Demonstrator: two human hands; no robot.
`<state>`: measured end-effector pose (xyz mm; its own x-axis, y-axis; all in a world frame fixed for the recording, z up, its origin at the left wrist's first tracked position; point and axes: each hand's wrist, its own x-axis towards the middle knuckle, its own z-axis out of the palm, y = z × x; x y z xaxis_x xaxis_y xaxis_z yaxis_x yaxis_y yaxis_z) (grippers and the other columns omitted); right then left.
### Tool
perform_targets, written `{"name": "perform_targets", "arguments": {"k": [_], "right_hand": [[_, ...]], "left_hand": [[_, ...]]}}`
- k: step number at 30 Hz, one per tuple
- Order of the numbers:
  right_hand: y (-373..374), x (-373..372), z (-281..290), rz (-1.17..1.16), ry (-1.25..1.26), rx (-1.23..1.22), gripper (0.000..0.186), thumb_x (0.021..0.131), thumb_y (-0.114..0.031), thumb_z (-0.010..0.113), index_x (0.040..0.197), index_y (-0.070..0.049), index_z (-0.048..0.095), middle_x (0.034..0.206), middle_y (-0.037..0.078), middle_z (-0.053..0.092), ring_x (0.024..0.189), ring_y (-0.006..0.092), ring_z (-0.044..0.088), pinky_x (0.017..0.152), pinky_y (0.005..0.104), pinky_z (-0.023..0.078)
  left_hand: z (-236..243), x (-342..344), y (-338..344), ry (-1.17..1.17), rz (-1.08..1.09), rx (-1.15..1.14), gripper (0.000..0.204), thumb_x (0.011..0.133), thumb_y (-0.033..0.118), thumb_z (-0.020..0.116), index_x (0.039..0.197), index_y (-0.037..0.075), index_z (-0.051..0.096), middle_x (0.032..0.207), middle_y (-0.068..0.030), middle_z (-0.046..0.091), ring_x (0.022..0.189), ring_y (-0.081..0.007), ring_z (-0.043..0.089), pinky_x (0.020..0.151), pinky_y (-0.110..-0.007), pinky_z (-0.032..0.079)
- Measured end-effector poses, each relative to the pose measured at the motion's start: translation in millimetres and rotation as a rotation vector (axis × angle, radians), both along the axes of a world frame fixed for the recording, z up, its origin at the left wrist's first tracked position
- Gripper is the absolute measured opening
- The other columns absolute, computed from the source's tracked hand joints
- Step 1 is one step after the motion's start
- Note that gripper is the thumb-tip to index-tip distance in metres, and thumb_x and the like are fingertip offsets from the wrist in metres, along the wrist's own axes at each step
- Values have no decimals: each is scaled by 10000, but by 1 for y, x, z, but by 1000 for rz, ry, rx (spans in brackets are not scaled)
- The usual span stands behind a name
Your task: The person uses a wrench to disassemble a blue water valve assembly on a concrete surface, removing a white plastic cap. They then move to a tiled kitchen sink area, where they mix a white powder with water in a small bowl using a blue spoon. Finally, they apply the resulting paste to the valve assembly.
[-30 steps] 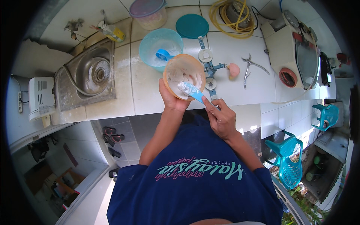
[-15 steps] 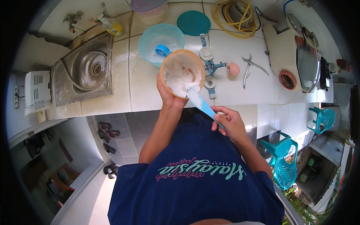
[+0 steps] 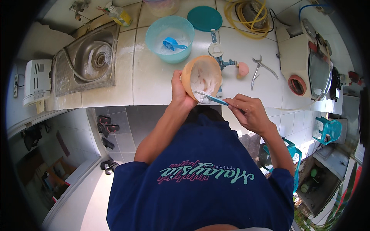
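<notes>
My left hand [image 3: 182,92] cups an orange mixing bowl [image 3: 186,79] near the counter's front edge, tilted toward my right. Thick white paste [image 3: 206,82] coats the bowl's inside and gathers at its lower lip. In my right hand [image 3: 248,111] is a blue spatula [image 3: 216,100], seen nearly edge-on. Its blade reaches in over the bowl's lower rim, against the paste. Behind the bowl lies a blue-grey metal articulator [image 3: 227,62], partly hidden, with a white plaster piece [image 3: 216,49] on it. A pink rounded lump [image 3: 243,69] sits at its right end.
A light blue tub [image 3: 169,57] holds white powder and a blue scoop [image 3: 169,43]. Beyond are a teal lid [image 3: 205,18] and coiled yellow hose [image 3: 239,27]. Pliers [image 3: 258,69] lie right, near a boxy cream machine [image 3: 295,54]. A steel sink [image 3: 85,69] is at left.
The bowl has shifted right and tilted more onto its side. My right hand has moved up and right, turning the spatula from broadside to nearly edge-on at the rim.
</notes>
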<state>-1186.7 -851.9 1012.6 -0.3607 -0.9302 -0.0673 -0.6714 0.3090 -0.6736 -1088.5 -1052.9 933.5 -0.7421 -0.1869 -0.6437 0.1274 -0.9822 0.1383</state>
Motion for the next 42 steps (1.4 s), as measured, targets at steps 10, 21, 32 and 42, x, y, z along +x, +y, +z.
{"name": "perform_targets", "arguments": {"k": [10, 21, 32, 42], "right_hand": [[42, -11, -72, -510, -802, 102, 244, 933, -108, 616, 1140, -3, 691, 869, 59, 706, 744, 100, 630, 685, 259, 489], [27, 24, -137, -586, 143, -121, 291, 871, -10, 599, 1156, -34, 653, 851, 132, 613, 665, 287, 638, 588, 360, 509], [26, 36, -174, -572, 271, -116, 331, 879, 10, 592, 1206, -30, 632, 920, 130, 607, 715, 301, 653, 607, 390, 528], [21, 43, -160, -634, 226, -136, 321, 868, 12, 605, 1179, -43, 659, 890, 114, 618, 680, 248, 647, 591, 354, 522]], "left_hand": [[-50, 34, 9, -168, 186, -12, 553, 877, 348, 391, 1314, 33, 515, 1314, -156, 537, 1194, -321, 538, 999, -521, 458], [-68, 94, -6, -274, 286, -46, 565, 904, 320, 306, 1362, 47, 494, 1339, -174, 527, 1206, -336, 531, 1001, -527, 461], [-68, 101, -5, -308, 252, -52, 557, 896, 316, 325, 1343, 41, 512, 1323, -165, 550, 1200, -334, 541, 1007, -522, 463], [-70, 102, -8, -310, 245, 1, 554, 901, 319, 329, 1352, 49, 506, 1341, -165, 537, 1208, -336, 537, 1012, -539, 455]]}}
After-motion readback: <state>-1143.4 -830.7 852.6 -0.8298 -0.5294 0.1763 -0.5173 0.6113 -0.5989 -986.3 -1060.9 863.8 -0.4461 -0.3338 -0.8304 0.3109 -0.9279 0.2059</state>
